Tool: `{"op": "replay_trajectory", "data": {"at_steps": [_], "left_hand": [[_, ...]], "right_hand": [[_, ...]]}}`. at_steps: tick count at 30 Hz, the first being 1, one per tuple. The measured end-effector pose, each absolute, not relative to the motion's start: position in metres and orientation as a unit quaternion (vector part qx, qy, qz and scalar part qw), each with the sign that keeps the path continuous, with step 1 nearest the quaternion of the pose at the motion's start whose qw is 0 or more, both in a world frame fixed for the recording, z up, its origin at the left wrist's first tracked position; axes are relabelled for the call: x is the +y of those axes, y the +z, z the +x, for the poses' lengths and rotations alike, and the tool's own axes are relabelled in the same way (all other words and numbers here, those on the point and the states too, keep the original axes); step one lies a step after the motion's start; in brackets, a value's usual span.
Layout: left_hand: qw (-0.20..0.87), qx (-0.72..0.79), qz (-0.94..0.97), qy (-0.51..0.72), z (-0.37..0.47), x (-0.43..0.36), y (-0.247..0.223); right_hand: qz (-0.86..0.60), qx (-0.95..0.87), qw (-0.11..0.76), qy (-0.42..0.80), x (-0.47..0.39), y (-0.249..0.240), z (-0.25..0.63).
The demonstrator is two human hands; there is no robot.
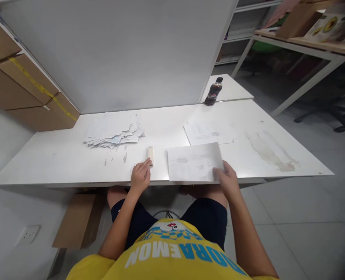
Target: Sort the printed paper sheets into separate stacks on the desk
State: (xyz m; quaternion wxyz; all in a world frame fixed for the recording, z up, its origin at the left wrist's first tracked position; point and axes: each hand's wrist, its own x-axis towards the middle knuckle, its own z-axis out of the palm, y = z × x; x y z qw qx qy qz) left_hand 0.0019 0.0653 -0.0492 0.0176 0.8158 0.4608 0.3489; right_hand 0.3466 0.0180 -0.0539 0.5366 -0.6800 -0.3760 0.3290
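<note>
My left hand [141,175] rests at the table's front edge, its fingers on the near end of a small pale oblong block [150,154]. Whether they grip it or only lie on it cannot be made out. Between the thumb and fingers of my right hand [227,178] is the right edge of a white printed sheet [194,161] with an oval stamp mark. Behind that sheet lie more printed papers [209,132], also stamped. A messy pile of papers and torn strips [114,130] sits at the back left.
A dark bottle [213,91] stands at the back of the white table [58,155], beside a large white board [125,54]. Cardboard boxes [32,89] are stacked at the left. Small scraps lie before the paper pile, and a brownish stain marks the table's right side.
</note>
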Motion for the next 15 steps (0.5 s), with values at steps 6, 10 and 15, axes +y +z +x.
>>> {"op": "replay_trajectory", "data": {"at_steps": [6, 10, 15], "left_hand": [[0.008, 0.429, 0.828, 0.361, 0.001, 0.062, -0.058], [0.034, 0.435, 0.816, 0.380, 0.003, 0.060, -0.054], [0.066, 0.438, 0.817, 0.368, -0.012, 0.082, -0.028]], "right_hand": [[-0.707, -0.326, 0.586, 0.224, 0.073, -0.047, 0.399], [-0.745, -0.392, 0.514, 0.164, 0.120, -0.039, 0.431], [-0.730, -0.412, 0.525, 0.149, 0.139, -0.060, 0.454]]}}
